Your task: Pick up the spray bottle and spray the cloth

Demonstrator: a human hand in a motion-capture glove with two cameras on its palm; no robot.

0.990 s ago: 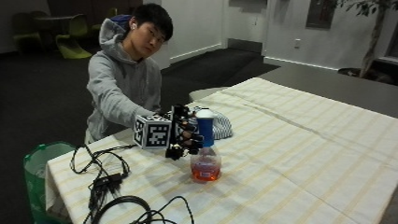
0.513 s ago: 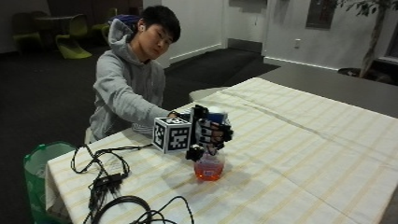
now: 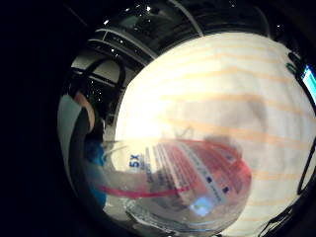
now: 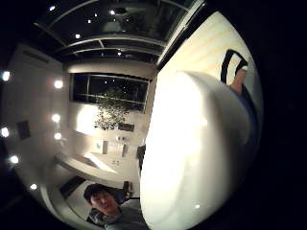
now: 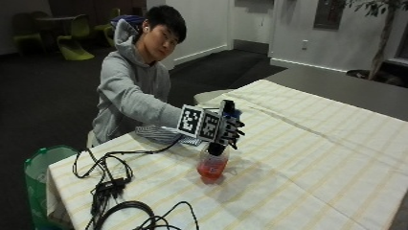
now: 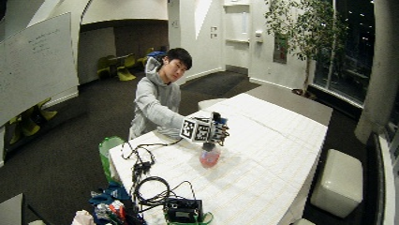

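Spray bottle (image 5: 212, 163), clear w/ red liquid: we log it lifted off tablecloth (image 5: 306, 158); a second ago it stood on it. Right hand (image 5: 226, 129) fingers curled round bottle's head/neck. Pickup looks done. Striped cloth (image 5: 163, 134) lies just behind, near table edge; we judge aiming there comes next. Cables (image 5: 105, 179) nearby.

You see the table (image 5: 331, 158) from one corner in the outside view. The wide outside view looks from farther back and higher. Both share the spray bottle (image 5: 213, 160). The palm views sit right against it.
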